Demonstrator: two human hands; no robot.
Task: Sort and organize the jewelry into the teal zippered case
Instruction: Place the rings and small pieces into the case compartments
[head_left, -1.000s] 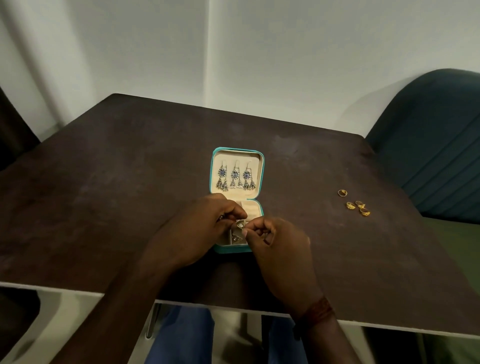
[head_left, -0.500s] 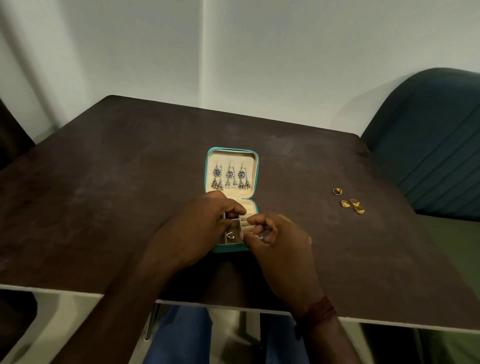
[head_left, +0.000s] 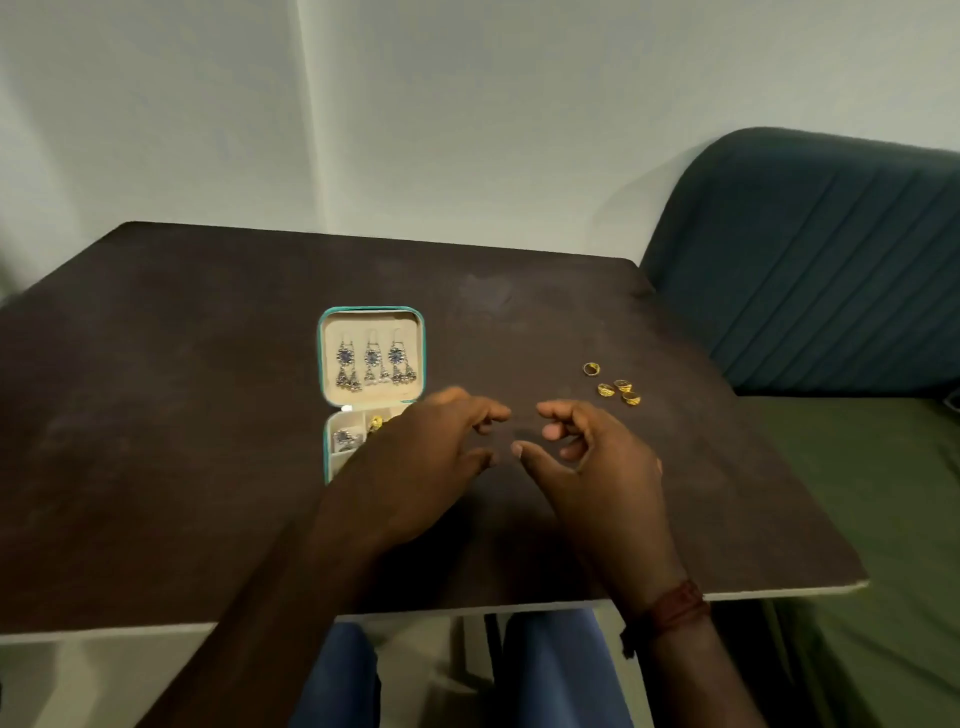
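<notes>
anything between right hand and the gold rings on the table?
Nothing: in the head view only bare dark brown tabletop separates the right hand from the four small gold rings.

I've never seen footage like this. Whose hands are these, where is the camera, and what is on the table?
No machine here: a person wears a camera on the head, looking down at their own hands. The left hand and right hand hover over a dark table, fingers loosely curled, holding nothing visible. The open teal case has three dangling earrings in its lid and small pieces in its tray. Four gold rings lie loose to the right, outside it.
</notes>
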